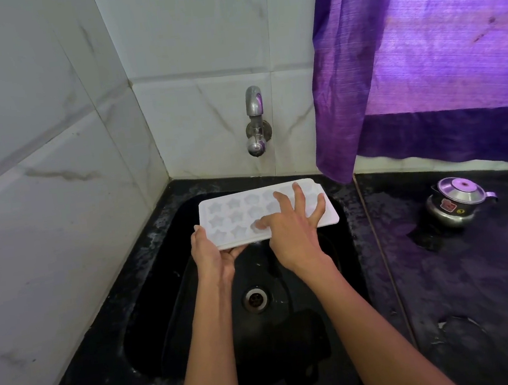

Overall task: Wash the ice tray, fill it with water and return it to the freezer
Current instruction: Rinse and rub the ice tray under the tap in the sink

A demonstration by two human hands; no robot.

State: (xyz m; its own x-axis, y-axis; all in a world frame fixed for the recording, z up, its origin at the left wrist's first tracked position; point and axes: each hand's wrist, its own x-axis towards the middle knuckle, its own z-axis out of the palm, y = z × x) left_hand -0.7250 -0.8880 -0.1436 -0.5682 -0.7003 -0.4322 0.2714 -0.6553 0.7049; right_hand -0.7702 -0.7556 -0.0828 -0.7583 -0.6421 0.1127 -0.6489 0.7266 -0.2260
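A white ice tray (236,215) with star-shaped cells is held level over the black sink (176,296), below the tap. My left hand (212,254) grips the tray's near left corner from underneath, thumb on its edge. My right hand (295,228) lies on top of the tray with fingers spread, and its thumb presses into a cell in the near row. The right part of the tray is hidden under that hand. No water runs from the chrome tap (256,122) on the tiled wall.
The sink's drain (255,299) sits below my hands. A small steel kettle (456,201) stands on the dark counter (477,277) to the right. A purple curtain (419,46) hangs at the upper right. White tiled walls close the left and back.
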